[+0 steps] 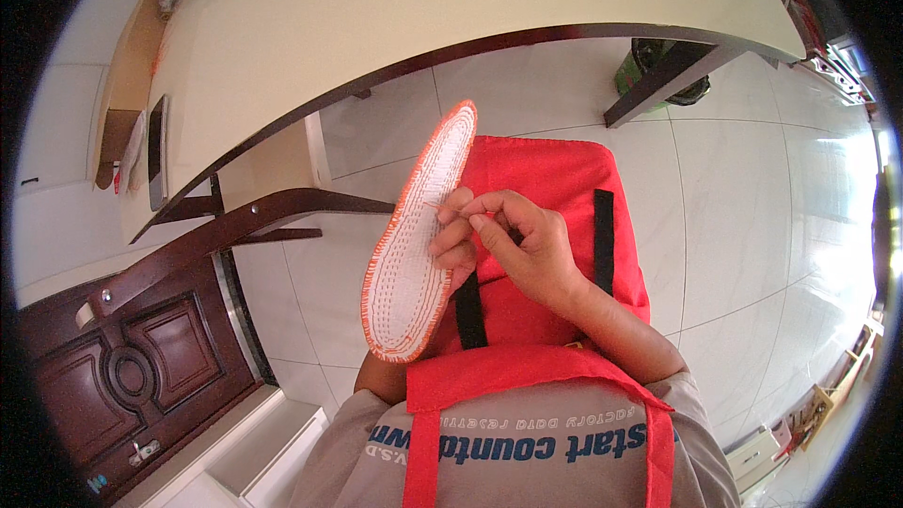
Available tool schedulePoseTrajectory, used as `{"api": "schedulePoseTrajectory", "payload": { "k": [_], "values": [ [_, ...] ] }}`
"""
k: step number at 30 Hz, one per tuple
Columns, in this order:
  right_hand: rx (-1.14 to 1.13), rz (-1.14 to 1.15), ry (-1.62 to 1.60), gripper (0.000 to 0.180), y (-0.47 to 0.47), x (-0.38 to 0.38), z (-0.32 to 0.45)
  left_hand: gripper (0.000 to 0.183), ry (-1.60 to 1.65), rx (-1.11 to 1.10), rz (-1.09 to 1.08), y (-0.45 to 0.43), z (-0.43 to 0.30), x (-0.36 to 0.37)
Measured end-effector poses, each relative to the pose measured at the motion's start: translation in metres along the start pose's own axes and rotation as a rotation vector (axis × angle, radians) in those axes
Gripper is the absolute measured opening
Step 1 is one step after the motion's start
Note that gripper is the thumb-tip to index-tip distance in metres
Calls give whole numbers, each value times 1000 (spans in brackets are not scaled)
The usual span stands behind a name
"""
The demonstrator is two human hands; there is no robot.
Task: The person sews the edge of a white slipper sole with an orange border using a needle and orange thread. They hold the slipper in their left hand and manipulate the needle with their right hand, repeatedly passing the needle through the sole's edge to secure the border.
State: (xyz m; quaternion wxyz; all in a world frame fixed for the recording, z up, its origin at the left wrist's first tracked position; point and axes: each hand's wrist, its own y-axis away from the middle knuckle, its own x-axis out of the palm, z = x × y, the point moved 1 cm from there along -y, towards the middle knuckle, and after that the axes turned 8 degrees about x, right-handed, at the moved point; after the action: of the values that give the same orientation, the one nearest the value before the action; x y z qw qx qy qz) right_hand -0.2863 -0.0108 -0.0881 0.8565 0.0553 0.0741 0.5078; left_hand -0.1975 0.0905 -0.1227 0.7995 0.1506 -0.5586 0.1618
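Note:
A white shoe insole [403, 261] with orange edge stitching and rows of stitches stands tilted over my lap, its narrow end toward the table. My left hand [455, 248] grips it by the right edge, fingers curled onto the stitched face; the rest of that hand is hidden behind it. Just to the right, my right hand [532, 243] pinches a thin orange thread [433, 205] between thumb and forefinger. The thread reaches over the insole's face; whether a needle is in the pinch cannot be made out.
A red apron [550, 169] with black strips covers my lap. Ahead runs the dark edge of a cream table [451, 0], with a phone [159, 152] at its left. A bin [645, 70] stands beside a table leg. A dark wooden bar [296, 201] crosses at left, near a panelled door [134, 367].

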Motion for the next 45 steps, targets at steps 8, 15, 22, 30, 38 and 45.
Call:
{"api": "schedulePoseTrajectory", "payload": {
  "k": [8,15,22,30,38,45],
  "values": [
    [-31,-9,-63,10,0,1,4,18,-5,-16,-4,-1,-2,-4],
    [-46,115,-326,12,0,0,17,17,47,-25,-33,-1,-2,-6],
    [-56,107,-224,13,0,-1,14,18,65,-30,-11,-2,1,-6],
    [-44,33,-134,12,1,1,1,18,116,-54,11,-2,0,-11],
    [18,47,-47,13,3,-1,0,18,78,-25,-2,-1,-3,-9],
    [-48,136,-319,16,1,-1,17,19,102,-13,-16,-1,3,-8]
  ]
}}
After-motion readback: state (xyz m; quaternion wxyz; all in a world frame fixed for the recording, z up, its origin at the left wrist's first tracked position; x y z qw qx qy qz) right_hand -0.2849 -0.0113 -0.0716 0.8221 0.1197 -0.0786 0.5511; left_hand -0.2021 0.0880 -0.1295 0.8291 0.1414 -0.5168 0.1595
